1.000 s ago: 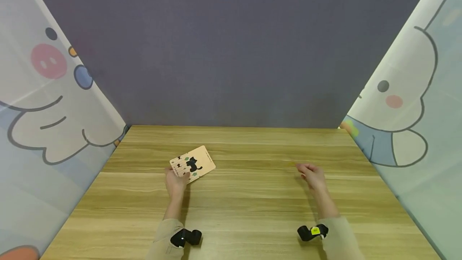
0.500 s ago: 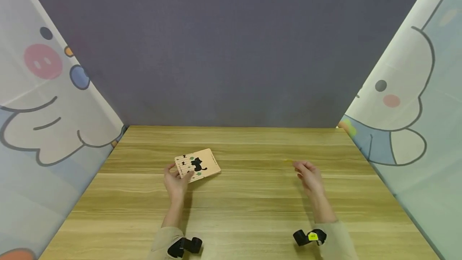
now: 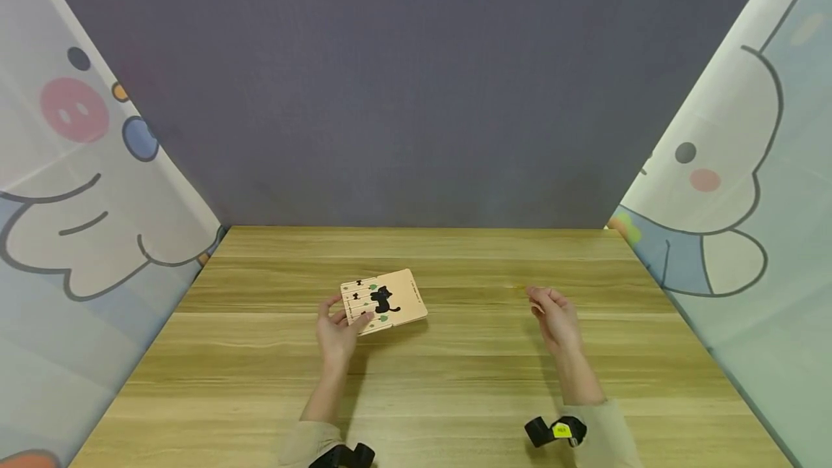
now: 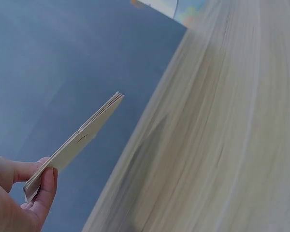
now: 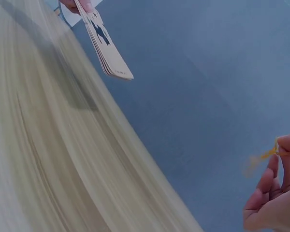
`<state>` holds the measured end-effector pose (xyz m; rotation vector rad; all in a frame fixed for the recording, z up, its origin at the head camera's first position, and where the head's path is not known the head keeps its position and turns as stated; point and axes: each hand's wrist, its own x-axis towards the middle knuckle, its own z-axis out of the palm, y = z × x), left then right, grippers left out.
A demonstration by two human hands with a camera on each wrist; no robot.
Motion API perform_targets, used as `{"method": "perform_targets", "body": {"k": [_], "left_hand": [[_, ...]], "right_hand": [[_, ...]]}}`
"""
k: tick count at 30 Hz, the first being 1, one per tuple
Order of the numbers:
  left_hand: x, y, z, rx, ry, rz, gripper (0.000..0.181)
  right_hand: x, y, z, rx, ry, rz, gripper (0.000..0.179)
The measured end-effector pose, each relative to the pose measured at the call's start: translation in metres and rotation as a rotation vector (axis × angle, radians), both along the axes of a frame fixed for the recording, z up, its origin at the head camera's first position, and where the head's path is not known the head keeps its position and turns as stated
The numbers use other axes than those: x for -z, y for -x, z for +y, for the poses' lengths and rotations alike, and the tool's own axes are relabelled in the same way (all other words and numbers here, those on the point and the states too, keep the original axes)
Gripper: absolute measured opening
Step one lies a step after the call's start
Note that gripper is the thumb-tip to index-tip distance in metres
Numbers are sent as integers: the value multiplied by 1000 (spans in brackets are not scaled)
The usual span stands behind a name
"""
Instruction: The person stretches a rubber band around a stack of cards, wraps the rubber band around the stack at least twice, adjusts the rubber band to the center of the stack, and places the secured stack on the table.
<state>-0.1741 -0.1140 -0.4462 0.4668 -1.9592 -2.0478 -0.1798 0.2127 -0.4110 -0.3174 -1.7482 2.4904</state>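
L hand (image 3: 336,338) held a thin stack of cream cards (image 3: 411,300) by its near-left end, thumb on the printed face, other fingers at the edge & behind. Print = black cat (image 3: 383,300) w/ small green leaf shapes. Stack was up off the tabletop (image 3: 455,381), slightly tilted, its shadow below; L wrist view showed it nearly edge-on, several layers visible.

R hand (image 3: 557,320), well apart on the right side, pinched a thin yellow strand (image 5: 269,153) btwn thumb & index finger, also off the tabletop. Far end of strand was blurred, exact type unclear. Strand and stack weren't touching.

Both arms had pale sleeves, w/ a black cam at L wrist (image 3: 343,456) and another black cam at R wrist (image 3: 546,430), the latter w/ a yellow label. Behind the wood-grain tabletop: dark grey backdrop (image 3: 416,92). Cartoon-print cloth hung on either side: L cloth (image 3: 52,230), R cloth (image 3: 734,201).
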Motion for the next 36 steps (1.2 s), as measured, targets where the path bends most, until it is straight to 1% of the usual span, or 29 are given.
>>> {"method": "perform_targets", "body": {"k": [2, 4, 5, 8, 13, 15, 17, 20, 22, 24, 26, 28, 29, 30, 33, 35, 36], "left_hand": [[-1, -2, 4, 17, -5, -3, 69], [1, -2, 7, 26, -7, 6, 68], [1, -3, 9, 29, -13, 22, 67], [4, -5, 14, 41, -19, 48, 66], [6, -7, 21, 53, -27, 81, 67], [14, -6, 22, 67, -28, 103, 68], [26, -2, 22, 85, -16, 127, 69], [39, 1, 23, 114, 8, 151, 71], [35, -2, 26, 108, 8, 158, 69], [27, -6, 29, 99, -3, 160, 67], [16, -11, 32, 84, -18, 145, 65], [10, -14, 35, 81, -25, 115, 64], [8, -14, 36, 83, -33, 104, 65], [7, -14, 37, 86, -42, 90, 65], [7, -14, 39, 86, -64, 71, 65], [8, -13, 41, 83, -71, 81, 65], [10, -13, 41, 84, -72, 83, 65]], "right_hand": [[-2, -1, -2, 21, 23, 23, 37], [-3, -1, -3, 38, 33, 42, 36], [-3, -1, -3, 41, 34, 48, 36], [-4, -3, -4, 8, 39, 75, 32], [-5, -5, -6, -93, 69, 119, 22], [-6, -5, -7, -107, 70, 109, 20], [-6, -5, -9, -101, 40, 82, 20], [-5, -5, -12, -72, -16, 48, 30], [-2, -6, -13, -64, -48, 56, 35], [2, -5, -14, -70, -67, 92, 38], [7, -4, -14, -88, -69, 144, 30], [23, 5, -8, -148, 12, 242, 18], [25, 6, -8, -161, 34, 261, 13], [26, 6, -9, -173, 54, 272, 11], [23, 6, -12, -194, 144, 269, 14], [7, -2, -20, -163, 124, 193, 14], [6, -2, -21, -171, 145, 176, 16]]}}
